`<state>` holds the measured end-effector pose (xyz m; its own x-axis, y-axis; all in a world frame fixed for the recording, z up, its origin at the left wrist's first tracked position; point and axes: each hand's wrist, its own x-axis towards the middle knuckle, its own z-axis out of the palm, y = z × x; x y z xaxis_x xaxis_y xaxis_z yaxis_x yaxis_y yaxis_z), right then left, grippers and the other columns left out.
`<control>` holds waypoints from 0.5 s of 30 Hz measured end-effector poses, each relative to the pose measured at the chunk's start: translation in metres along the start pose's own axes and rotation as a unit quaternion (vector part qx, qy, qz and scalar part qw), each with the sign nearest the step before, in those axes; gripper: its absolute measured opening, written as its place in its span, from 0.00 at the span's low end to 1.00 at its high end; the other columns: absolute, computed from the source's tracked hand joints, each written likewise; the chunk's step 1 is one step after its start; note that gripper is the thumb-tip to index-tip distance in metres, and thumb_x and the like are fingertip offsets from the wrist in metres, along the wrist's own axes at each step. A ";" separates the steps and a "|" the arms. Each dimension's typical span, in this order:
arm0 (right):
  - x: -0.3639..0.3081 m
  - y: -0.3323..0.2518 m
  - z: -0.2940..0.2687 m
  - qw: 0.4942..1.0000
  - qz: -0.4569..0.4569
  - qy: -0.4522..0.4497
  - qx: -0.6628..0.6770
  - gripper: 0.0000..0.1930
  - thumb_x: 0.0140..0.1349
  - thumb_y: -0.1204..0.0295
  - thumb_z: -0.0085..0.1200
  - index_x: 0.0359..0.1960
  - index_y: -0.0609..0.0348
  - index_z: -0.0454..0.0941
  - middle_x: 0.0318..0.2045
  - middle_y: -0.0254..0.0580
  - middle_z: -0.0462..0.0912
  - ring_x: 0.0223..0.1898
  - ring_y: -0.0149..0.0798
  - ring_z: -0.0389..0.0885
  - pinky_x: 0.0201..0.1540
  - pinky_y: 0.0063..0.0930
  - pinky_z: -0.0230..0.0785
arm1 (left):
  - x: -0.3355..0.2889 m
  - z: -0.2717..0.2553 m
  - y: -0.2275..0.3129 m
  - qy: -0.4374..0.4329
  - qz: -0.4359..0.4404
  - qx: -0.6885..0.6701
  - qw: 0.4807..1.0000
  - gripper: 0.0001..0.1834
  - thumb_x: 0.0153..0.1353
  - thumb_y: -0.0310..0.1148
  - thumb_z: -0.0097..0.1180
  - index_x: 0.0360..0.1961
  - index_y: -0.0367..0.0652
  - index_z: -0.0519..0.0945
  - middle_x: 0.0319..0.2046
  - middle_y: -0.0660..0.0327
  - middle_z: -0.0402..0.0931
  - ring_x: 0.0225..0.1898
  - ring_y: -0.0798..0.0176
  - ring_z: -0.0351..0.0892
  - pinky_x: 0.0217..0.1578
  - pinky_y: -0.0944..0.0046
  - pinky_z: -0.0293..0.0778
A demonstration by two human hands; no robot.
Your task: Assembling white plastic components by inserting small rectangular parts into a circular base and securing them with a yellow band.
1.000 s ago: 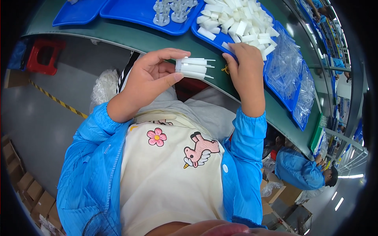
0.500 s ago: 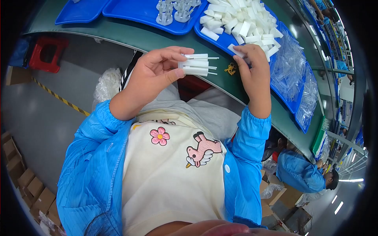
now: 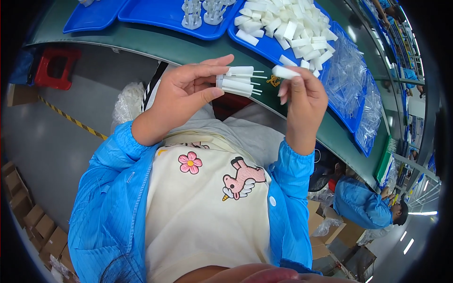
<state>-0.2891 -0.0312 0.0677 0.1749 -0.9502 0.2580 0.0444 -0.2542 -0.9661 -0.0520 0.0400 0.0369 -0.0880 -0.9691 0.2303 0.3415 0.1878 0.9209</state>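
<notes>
My left hand [image 3: 186, 89] grips a small pronged holder [image 3: 220, 81] by its base, its rods pointing right. White foam blocks [image 3: 237, 87] sit on the rods, and the thin rod ends stick out beyond them. My right hand [image 3: 306, 94] pinches one loose white foam block [image 3: 286, 72] between thumb and fingers, a short gap to the right of the rod ends. A pile of like foam blocks [image 3: 288, 28] fills the blue tray [image 3: 264, 53] just beyond my right hand.
Clear plastic pieces [image 3: 347, 80] fill a blue tray at the right. Farther left, another blue tray [image 3: 155, 20] bears clear pronged holders [image 3: 192, 14]. Yellow bands [image 3: 273, 81] lie on the green table [image 3: 141, 46]. A red stool [image 3: 57, 68] stands left; a co-worker [image 3: 361, 203] sits at right.
My right hand has lifted a foam block off the tray's near edge and brought it toward the left hand. The left hand still holds the pronged holder in nearly the same place.
</notes>
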 end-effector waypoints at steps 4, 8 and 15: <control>-0.012 -0.003 0.010 0.995 0.090 0.025 -0.028 0.11 0.71 0.70 0.50 0.36 0.65 0.80 0.19 0.31 0.75 0.19 0.22 0.67 0.21 0.15 0.56 | -0.002 0.002 -0.001 -0.005 0.009 0.088 0.996 0.21 0.58 0.16 0.59 0.53 0.39 0.79 0.63 0.48 0.69 0.54 0.61 0.78 0.52 0.65 0.78; -0.018 -0.001 0.009 0.994 0.080 0.038 -0.071 0.13 0.69 0.69 0.53 0.30 0.66 0.78 0.20 0.31 0.73 0.20 0.22 0.65 0.23 0.18 0.55 | -0.003 0.004 0.005 -0.017 0.020 0.154 0.988 0.22 0.57 0.16 0.60 0.53 0.41 0.80 0.61 0.49 0.71 0.52 0.60 0.79 0.49 0.65 0.80; -0.023 -0.001 0.005 0.989 0.027 0.067 -0.129 0.13 0.67 0.70 0.56 0.28 0.69 0.77 0.22 0.33 0.73 0.25 0.25 0.66 0.28 0.21 0.58 | -0.003 0.009 0.003 -0.009 0.027 0.146 0.989 0.23 0.56 0.17 0.61 0.55 0.41 0.79 0.60 0.51 0.73 0.52 0.59 0.80 0.50 0.63 0.80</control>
<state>-0.2887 -0.0086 0.0626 0.0373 -0.9748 0.2201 -0.2175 -0.2229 -0.9503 -0.0587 0.0453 0.0416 -0.0939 -0.9541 0.2843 0.0617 0.2794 0.9582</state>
